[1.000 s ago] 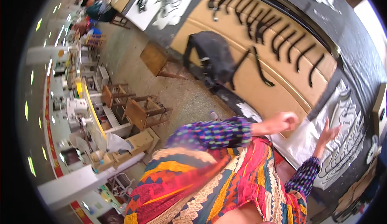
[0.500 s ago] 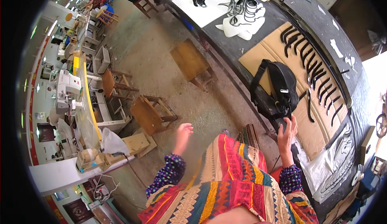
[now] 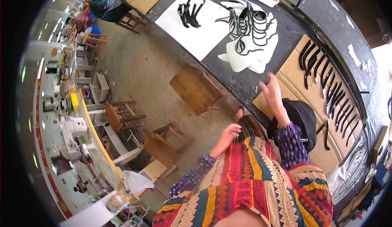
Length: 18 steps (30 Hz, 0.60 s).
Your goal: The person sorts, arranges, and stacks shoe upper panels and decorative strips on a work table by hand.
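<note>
My right hand (image 3: 272,93) reaches over the table edge with thumb and fingers apart, holding nothing. Beneath and beside its wrist, a black bag (image 3: 300,120) lies on brown cardboard (image 3: 292,73), partly hidden by my sleeve. My left hand (image 3: 227,138) hangs in front of my striped, patterned garment, its fingers loosely bent and empty. Beyond the right hand, white cut shapes with black curved strips (image 3: 249,49) lie piled on the dark table (image 3: 220,69). Farther off, more black strips (image 3: 191,13) rest on a white sheet (image 3: 171,24).
Rows of curved black strips (image 3: 326,78) line the cardboard. Wooden stools (image 3: 194,89) stand on the floor left of the table, one of them (image 3: 165,145) nearer me. A sewing machine (image 3: 75,129) sits on the left bench. A person (image 3: 104,4) sits at the table's far end.
My right hand has left the bag and reached forward along the table. My left hand has swung right, closer to my body. The view has shifted forward, bringing the white pieces nearer.
</note>
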Each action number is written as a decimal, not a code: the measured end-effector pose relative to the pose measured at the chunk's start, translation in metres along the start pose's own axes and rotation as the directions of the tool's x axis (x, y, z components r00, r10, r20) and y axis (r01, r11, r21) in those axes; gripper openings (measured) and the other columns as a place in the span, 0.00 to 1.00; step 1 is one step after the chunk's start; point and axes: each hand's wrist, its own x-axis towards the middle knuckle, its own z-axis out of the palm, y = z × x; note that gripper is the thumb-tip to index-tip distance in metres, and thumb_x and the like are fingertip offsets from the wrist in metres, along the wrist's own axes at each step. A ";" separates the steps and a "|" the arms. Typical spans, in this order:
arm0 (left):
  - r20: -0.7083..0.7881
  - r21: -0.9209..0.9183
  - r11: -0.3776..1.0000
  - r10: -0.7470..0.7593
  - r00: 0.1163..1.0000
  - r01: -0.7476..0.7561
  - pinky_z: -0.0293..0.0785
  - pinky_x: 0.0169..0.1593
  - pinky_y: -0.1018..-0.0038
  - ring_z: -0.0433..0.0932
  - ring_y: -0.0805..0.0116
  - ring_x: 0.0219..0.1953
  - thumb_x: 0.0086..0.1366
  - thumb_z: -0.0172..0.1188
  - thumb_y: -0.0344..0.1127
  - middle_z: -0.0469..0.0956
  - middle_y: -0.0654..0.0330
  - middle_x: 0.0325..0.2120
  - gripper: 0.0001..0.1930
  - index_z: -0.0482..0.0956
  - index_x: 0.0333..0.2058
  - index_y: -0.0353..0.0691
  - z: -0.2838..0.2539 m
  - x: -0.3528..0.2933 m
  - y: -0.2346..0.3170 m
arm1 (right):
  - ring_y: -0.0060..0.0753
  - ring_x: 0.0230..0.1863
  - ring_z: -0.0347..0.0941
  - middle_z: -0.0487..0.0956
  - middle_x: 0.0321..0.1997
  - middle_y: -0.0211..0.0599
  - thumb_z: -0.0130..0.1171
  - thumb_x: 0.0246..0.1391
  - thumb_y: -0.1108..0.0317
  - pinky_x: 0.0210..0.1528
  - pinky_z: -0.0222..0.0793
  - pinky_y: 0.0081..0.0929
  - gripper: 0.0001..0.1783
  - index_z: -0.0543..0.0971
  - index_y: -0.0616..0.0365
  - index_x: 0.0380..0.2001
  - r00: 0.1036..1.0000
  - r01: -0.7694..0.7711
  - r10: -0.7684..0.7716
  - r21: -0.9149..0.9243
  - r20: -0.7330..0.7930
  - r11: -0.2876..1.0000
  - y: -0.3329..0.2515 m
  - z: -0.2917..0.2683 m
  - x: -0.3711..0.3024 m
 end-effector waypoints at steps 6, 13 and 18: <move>-0.146 0.443 0.894 0.147 0.978 -0.068 0.73 0.43 0.78 0.76 0.75 0.37 0.57 0.50 0.19 0.79 0.61 0.34 0.15 0.74 0.44 0.37 -0.045 0.093 0.129 | 0.52 0.59 0.62 0.68 0.56 0.51 0.69 0.43 0.63 0.57 0.58 0.49 0.40 0.61 0.65 0.58 0.978 -0.127 0.071 -0.288 -0.197 0.949 -0.004 0.052 0.119; -0.006 0.541 0.821 0.221 0.975 -0.182 0.73 0.42 0.79 0.76 0.76 0.37 0.58 0.55 0.21 0.78 0.61 0.38 0.17 0.74 0.47 0.36 -0.041 0.185 0.198 | 0.44 0.52 0.65 0.69 0.48 0.38 0.72 0.36 0.61 0.51 0.58 0.47 0.38 0.67 0.58 0.52 0.992 -0.111 0.070 -0.492 -0.103 0.864 -0.004 0.052 0.134; 0.229 0.785 0.441 0.447 0.865 -0.436 0.67 0.55 0.67 0.71 0.55 0.51 0.47 0.62 0.19 0.72 0.52 0.47 0.28 0.70 0.50 0.39 -0.024 0.220 0.225 | 0.52 0.42 0.69 0.71 0.39 0.46 0.65 0.42 0.73 0.44 0.66 0.41 0.16 0.71 0.59 0.35 0.999 -0.034 0.033 -0.102 -0.012 0.994 -0.003 0.048 0.126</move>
